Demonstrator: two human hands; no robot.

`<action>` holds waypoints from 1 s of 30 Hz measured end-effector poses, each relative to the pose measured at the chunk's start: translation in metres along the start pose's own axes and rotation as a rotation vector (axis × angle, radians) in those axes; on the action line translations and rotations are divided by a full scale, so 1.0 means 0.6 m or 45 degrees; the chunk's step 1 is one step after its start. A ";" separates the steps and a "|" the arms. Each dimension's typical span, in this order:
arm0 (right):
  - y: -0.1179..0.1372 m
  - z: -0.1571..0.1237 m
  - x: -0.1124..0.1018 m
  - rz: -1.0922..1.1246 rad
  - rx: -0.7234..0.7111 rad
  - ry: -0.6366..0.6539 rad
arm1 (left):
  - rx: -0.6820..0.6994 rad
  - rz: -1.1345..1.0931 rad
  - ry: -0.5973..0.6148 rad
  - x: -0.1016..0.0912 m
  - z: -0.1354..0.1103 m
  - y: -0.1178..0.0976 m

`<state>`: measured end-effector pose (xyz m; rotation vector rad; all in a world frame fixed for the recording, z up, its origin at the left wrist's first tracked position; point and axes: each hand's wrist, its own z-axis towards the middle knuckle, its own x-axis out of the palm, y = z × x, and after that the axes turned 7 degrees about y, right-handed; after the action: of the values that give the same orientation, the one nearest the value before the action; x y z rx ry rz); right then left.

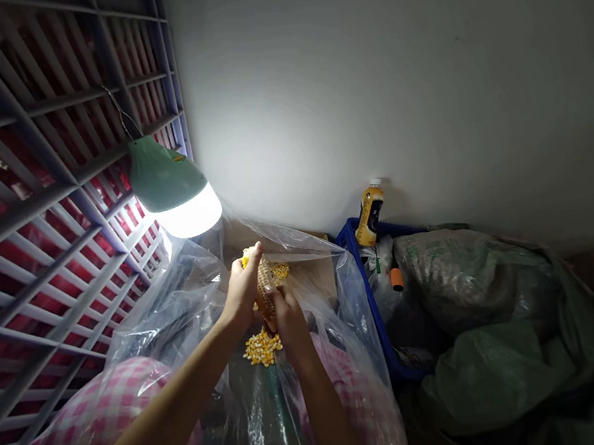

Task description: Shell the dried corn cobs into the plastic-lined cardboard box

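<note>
The cob (265, 288) is near the centre of the frame, tilted, its top leaning slightly left, and partly hidden by the fingers of both hands. Some yellow grain shows at its upper end; the side in view looks mostly stripped. The lower tip is hard to make out beside the right wrist. The far sides of both grips are out of sight.

The left forearm slants up from the lower left, cut off by the bottom edge; the left hand (239, 292) grips the cob's upper part, thumb pointing up. The right forearm rises from the bottom centre, also cut off, and the right hand (291, 321) is closed around the lower part, its fingertips hard to see.

Just below the cob lie loose kernels (262, 348) on clear plastic (254, 417), which blurs the checked cloth (104, 396) at lower left. At upper left, a glaring lamp (168, 175) hangs by a rack (77, 183) cropped by the frame.
</note>
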<state>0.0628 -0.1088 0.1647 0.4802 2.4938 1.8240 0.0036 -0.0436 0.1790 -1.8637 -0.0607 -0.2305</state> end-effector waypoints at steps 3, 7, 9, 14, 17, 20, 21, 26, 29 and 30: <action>-0.003 -0.002 0.009 -0.080 -0.015 -0.069 | 0.010 -0.019 -0.002 -0.004 0.010 0.005; 0.005 -0.009 0.024 -0.137 0.007 -0.045 | 0.107 0.123 -0.063 -0.005 0.009 0.006; 0.008 -0.013 0.028 -0.164 -0.007 -0.065 | 0.150 0.219 -0.009 -0.004 0.004 0.005; 0.003 -0.014 0.024 -0.248 -0.129 -0.122 | 0.181 0.379 0.030 -0.001 -0.002 0.007; -0.009 -0.007 0.020 -0.221 -0.152 -0.122 | 0.215 0.436 -0.004 -0.002 0.003 0.010; -0.025 0.004 0.015 -0.187 -0.152 -0.132 | 0.197 0.457 -0.026 -0.005 0.010 0.016; -0.031 0.007 0.014 -0.175 -0.160 -0.137 | 0.179 0.456 -0.039 -0.007 0.012 0.019; -0.043 0.008 0.012 0.015 0.029 -0.025 | 0.122 0.387 -0.090 -0.015 0.027 0.045; -0.034 0.004 0.012 0.207 0.206 0.038 | 0.080 0.387 -0.004 -0.020 0.042 0.068; -0.030 0.004 0.011 0.246 0.226 0.004 | 0.037 0.425 0.044 -0.021 0.047 0.075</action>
<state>0.0527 -0.1097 0.1484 0.7495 2.7106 1.6665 0.0019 -0.0292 0.1265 -1.8089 0.2680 -0.0296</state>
